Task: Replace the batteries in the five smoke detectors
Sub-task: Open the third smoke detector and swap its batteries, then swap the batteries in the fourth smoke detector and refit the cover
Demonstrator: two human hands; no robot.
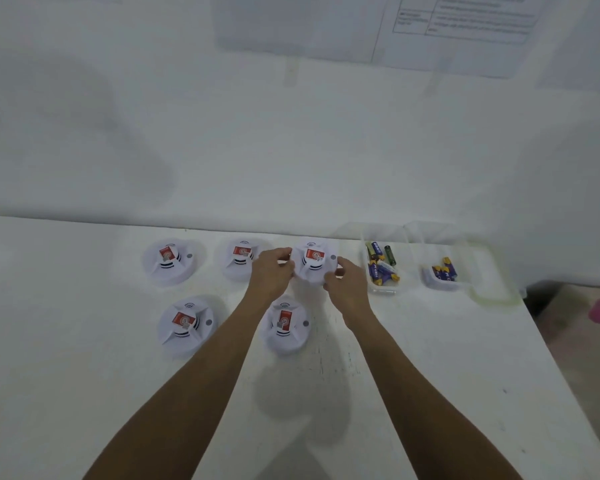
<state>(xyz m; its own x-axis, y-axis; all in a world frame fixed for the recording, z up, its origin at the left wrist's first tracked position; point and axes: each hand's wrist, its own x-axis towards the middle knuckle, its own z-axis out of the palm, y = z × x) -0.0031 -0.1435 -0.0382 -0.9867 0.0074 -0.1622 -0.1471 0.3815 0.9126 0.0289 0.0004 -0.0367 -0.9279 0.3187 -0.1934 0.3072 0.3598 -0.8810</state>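
Grip: left hand (271, 271) and right hand (347, 282) clasp opposite edges of detector (314, 262); lifting level, then twisting evenly, should open it.

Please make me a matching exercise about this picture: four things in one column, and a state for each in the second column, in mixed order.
1. back-right detector
2. front-left detector
3. left container
4. right container

a. holds fewer batteries, none green
b. gripped by left hand and right hand
c. holds some green batteries
d. lies untouched

Pairs: 1-b, 2-d, 3-c, 4-a
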